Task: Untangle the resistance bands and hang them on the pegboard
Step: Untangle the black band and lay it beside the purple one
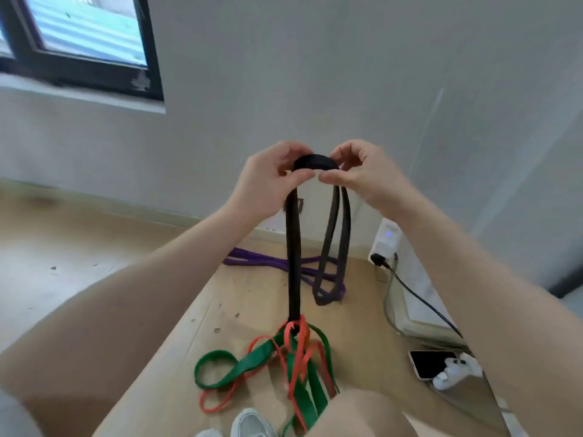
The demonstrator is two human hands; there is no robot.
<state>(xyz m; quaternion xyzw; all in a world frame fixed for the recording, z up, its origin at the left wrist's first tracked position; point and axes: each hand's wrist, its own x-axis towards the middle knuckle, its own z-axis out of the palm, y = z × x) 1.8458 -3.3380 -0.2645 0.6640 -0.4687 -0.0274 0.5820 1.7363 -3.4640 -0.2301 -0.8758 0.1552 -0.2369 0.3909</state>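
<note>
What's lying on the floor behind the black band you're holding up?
Behind the black band that both hands grip, left hand and right hand, a purple band lies on the floor by the wall. The hanging black strands cover part of it.

Below our raised arms, green band (252,362), red band (296,351) and purple band (268,263) clutter the floor; phone (430,362) and cable (419,299) crowd the right.

black band (293,247) | purple band (268,263) | green band (252,362) | red band (299,351) | white shoe (250,422)
</note>
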